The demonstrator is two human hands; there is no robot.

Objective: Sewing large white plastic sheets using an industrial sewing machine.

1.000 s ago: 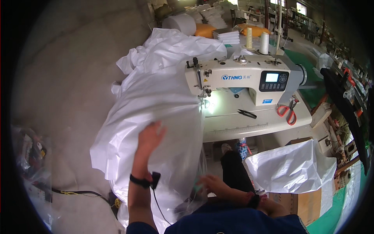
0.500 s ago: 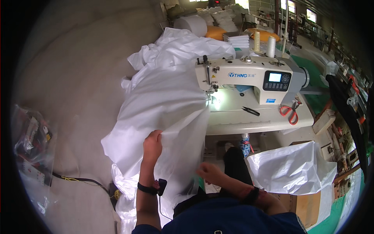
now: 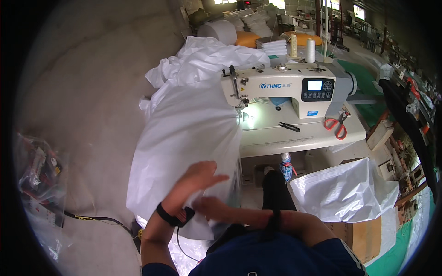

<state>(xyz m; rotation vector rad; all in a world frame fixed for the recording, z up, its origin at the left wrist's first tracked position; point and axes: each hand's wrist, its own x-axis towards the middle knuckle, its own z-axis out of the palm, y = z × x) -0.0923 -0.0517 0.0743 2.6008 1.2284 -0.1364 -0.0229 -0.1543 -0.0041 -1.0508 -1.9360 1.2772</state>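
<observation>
A large white plastic-looking sheet [image 3: 184, 124] drapes from the sewing machine [image 3: 276, 85] down toward my lap, its right edge under the needle area. Over its lower part lies my left hand [image 3: 198, 176], thumb and fingers apart, with nothing seen gripped. My right hand [image 3: 211, 208] reaches across to the left, just below the left one, at the sheet's lower part. Motion smears its fingers, so its grip cannot be made out. The machine's lamp lights the spot beside the needle.
Thread snips [image 3: 289, 127] and red-handled scissors [image 3: 336, 126] lie on the machine table [image 3: 276, 148]. A white thread cone [image 3: 310, 50] stands behind. At right, another white sheet [image 3: 338, 191] covers a cardboard box [image 3: 366, 237]. A clear plastic bag [image 3: 41, 170] sits at far left.
My left hand has let go of the sheet and moved right and slightly down. My right hand has swung left toward it. The sheet's left side now hangs straighter.
</observation>
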